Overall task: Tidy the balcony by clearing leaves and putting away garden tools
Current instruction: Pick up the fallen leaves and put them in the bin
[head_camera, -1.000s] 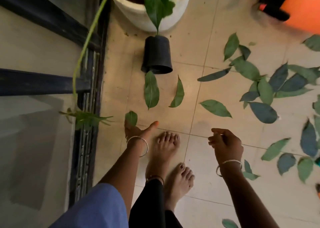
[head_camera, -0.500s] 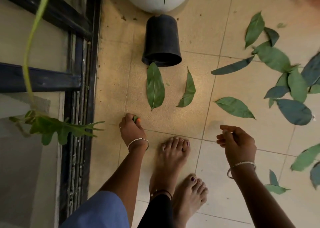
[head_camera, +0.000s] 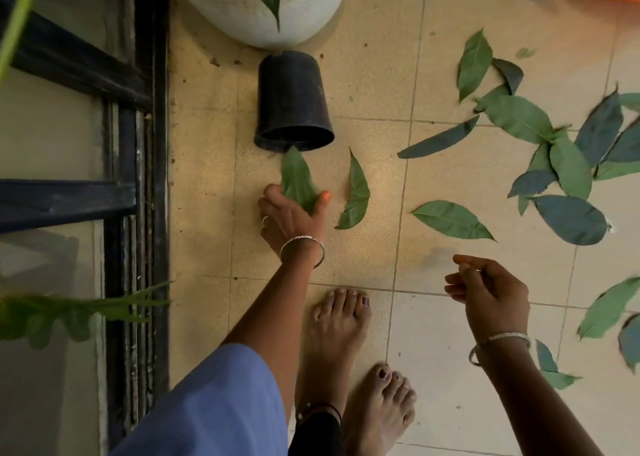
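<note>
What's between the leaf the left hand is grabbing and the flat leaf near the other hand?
One curled leaf, apart from both the held leaf in the left hand and the flat leaf; otherwise bare tile. The head view shows it.

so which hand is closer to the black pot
Left. The left hand is just in front of the mouth of the pot, gripping a leaf whose tip reaches the rim. The right hand hangs farther off, to the right.
</note>
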`<action>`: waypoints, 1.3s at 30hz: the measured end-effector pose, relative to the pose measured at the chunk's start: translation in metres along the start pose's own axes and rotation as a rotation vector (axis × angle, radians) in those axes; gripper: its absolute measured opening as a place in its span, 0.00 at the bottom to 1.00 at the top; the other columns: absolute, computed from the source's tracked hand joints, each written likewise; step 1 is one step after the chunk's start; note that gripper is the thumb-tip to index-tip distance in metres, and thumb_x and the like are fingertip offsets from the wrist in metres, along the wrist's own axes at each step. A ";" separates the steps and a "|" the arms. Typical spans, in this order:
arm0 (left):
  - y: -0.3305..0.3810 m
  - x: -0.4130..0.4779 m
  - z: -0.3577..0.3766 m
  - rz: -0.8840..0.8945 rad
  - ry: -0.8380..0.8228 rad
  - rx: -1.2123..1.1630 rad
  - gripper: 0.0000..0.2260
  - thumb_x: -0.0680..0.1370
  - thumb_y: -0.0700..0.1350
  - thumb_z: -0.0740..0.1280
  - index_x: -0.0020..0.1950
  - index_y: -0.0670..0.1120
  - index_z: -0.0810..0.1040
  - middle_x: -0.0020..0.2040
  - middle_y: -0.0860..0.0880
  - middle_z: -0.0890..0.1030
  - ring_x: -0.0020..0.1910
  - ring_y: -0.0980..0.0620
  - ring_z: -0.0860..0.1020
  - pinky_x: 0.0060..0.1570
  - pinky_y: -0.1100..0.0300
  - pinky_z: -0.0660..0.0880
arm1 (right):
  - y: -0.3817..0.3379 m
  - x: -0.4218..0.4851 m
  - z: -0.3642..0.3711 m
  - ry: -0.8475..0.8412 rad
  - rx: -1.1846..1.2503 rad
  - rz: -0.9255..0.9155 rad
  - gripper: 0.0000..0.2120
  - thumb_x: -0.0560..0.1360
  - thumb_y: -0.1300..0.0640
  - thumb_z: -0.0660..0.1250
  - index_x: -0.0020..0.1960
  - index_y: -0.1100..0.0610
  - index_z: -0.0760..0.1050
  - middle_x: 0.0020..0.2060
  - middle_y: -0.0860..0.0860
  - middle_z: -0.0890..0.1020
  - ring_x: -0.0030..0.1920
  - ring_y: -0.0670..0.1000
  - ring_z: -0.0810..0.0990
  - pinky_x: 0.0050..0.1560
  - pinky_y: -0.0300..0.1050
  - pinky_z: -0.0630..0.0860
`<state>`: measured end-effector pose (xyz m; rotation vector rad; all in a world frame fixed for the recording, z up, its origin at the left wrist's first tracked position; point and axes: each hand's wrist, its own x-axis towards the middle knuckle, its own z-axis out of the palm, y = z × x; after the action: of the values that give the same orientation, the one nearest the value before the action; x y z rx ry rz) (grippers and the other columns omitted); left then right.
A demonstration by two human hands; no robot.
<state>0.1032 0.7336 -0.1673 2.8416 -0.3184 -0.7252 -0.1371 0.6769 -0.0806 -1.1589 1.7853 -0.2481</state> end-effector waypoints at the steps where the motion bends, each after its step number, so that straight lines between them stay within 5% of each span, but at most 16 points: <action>1: -0.001 -0.001 0.003 0.067 0.018 0.029 0.28 0.74 0.65 0.66 0.63 0.46 0.65 0.58 0.44 0.72 0.53 0.40 0.76 0.48 0.49 0.70 | 0.001 0.002 -0.002 0.006 0.008 0.004 0.10 0.80 0.61 0.62 0.49 0.52 0.81 0.36 0.53 0.84 0.38 0.53 0.84 0.45 0.52 0.82; 5: -0.006 -0.008 0.011 0.286 0.132 0.034 0.09 0.79 0.46 0.63 0.52 0.40 0.74 0.52 0.40 0.74 0.49 0.39 0.75 0.44 0.48 0.72 | 0.003 0.004 -0.007 0.047 0.037 0.024 0.10 0.80 0.61 0.61 0.50 0.53 0.81 0.36 0.53 0.84 0.39 0.53 0.84 0.45 0.52 0.82; 10: 0.016 -0.031 0.002 0.349 0.141 -0.231 0.10 0.75 0.32 0.61 0.55 0.40 0.72 0.50 0.44 0.74 0.39 0.55 0.69 0.32 0.71 0.66 | 0.007 0.009 -0.010 0.103 0.053 0.054 0.10 0.80 0.61 0.62 0.50 0.53 0.81 0.37 0.52 0.84 0.39 0.51 0.84 0.47 0.54 0.82; 14: 0.033 -0.044 0.015 0.466 -0.003 -0.146 0.15 0.78 0.48 0.64 0.65 0.48 0.72 0.55 0.46 0.73 0.39 0.55 0.71 0.27 0.72 0.58 | 0.009 0.034 -0.006 0.126 -0.171 -0.150 0.11 0.77 0.59 0.67 0.59 0.53 0.77 0.48 0.51 0.81 0.47 0.51 0.80 0.50 0.56 0.80; 17: 0.038 -0.045 0.028 0.477 -0.069 0.032 0.27 0.75 0.63 0.66 0.66 0.48 0.68 0.56 0.46 0.74 0.41 0.49 0.75 0.28 0.62 0.62 | 0.008 0.064 0.003 0.019 -0.395 -0.307 0.29 0.71 0.52 0.74 0.69 0.50 0.68 0.61 0.55 0.71 0.60 0.54 0.70 0.59 0.50 0.72; 20: 0.041 -0.043 0.033 0.447 -0.105 0.123 0.21 0.76 0.60 0.67 0.61 0.48 0.70 0.57 0.45 0.73 0.45 0.44 0.78 0.31 0.57 0.66 | 0.002 0.092 0.014 -0.037 -0.605 -0.323 0.36 0.67 0.44 0.76 0.70 0.44 0.64 0.65 0.55 0.66 0.62 0.57 0.66 0.57 0.53 0.71; 24: 0.037 -0.036 0.030 0.571 -0.128 0.132 0.09 0.78 0.47 0.66 0.53 0.42 0.75 0.56 0.43 0.72 0.45 0.42 0.77 0.34 0.56 0.66 | 0.002 0.110 0.027 -0.044 -0.727 -0.326 0.26 0.68 0.41 0.74 0.60 0.48 0.69 0.57 0.53 0.68 0.55 0.56 0.68 0.52 0.52 0.73; 28: 0.043 -0.032 0.019 0.724 -0.081 0.020 0.06 0.72 0.39 0.68 0.49 0.41 0.79 0.56 0.44 0.76 0.47 0.46 0.75 0.38 0.58 0.67 | 0.006 0.109 0.023 -0.122 -0.639 -0.375 0.10 0.77 0.49 0.66 0.52 0.55 0.73 0.46 0.52 0.75 0.47 0.53 0.72 0.47 0.48 0.73; 30: 0.057 -0.035 0.014 0.768 -0.065 -0.032 0.04 0.72 0.37 0.68 0.46 0.41 0.78 0.45 0.47 0.77 0.41 0.48 0.75 0.38 0.58 0.68 | 0.005 0.107 0.012 -0.059 -0.461 -0.315 0.06 0.80 0.55 0.63 0.53 0.57 0.70 0.41 0.53 0.77 0.42 0.54 0.76 0.41 0.46 0.71; 32: 0.076 -0.041 0.011 0.757 -0.051 -0.079 0.04 0.73 0.34 0.68 0.45 0.40 0.74 0.36 0.48 0.74 0.35 0.48 0.74 0.36 0.59 0.67 | 0.003 0.107 -0.005 0.115 -0.317 -0.246 0.10 0.79 0.64 0.61 0.59 0.60 0.67 0.38 0.52 0.76 0.37 0.53 0.76 0.38 0.45 0.70; 35: 0.109 -0.047 0.013 0.695 -0.098 -0.166 0.08 0.75 0.32 0.65 0.51 0.39 0.69 0.38 0.46 0.77 0.38 0.43 0.81 0.34 0.58 0.71 | -0.001 0.122 -0.040 0.369 -0.185 -0.182 0.18 0.76 0.70 0.57 0.65 0.62 0.64 0.43 0.52 0.76 0.39 0.53 0.74 0.40 0.44 0.68; 37: 0.128 -0.046 0.020 0.722 -0.136 -0.182 0.10 0.76 0.33 0.63 0.55 0.41 0.69 0.42 0.43 0.81 0.42 0.41 0.82 0.35 0.57 0.71 | 0.000 0.141 -0.063 0.409 -0.137 -0.185 0.19 0.79 0.58 0.62 0.68 0.59 0.62 0.52 0.54 0.77 0.47 0.55 0.77 0.44 0.44 0.70; 39: 0.146 -0.044 0.030 0.797 -0.169 -0.140 0.12 0.76 0.37 0.62 0.59 0.44 0.69 0.43 0.42 0.81 0.42 0.40 0.81 0.35 0.57 0.68 | 0.007 0.162 -0.083 0.383 -0.197 -0.158 0.35 0.74 0.38 0.67 0.72 0.53 0.58 0.59 0.57 0.74 0.56 0.57 0.75 0.49 0.50 0.73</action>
<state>0.0281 0.6010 -0.1389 2.2184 -1.2620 -0.7484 -0.2219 0.5266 -0.1392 -1.4721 2.0876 -0.4175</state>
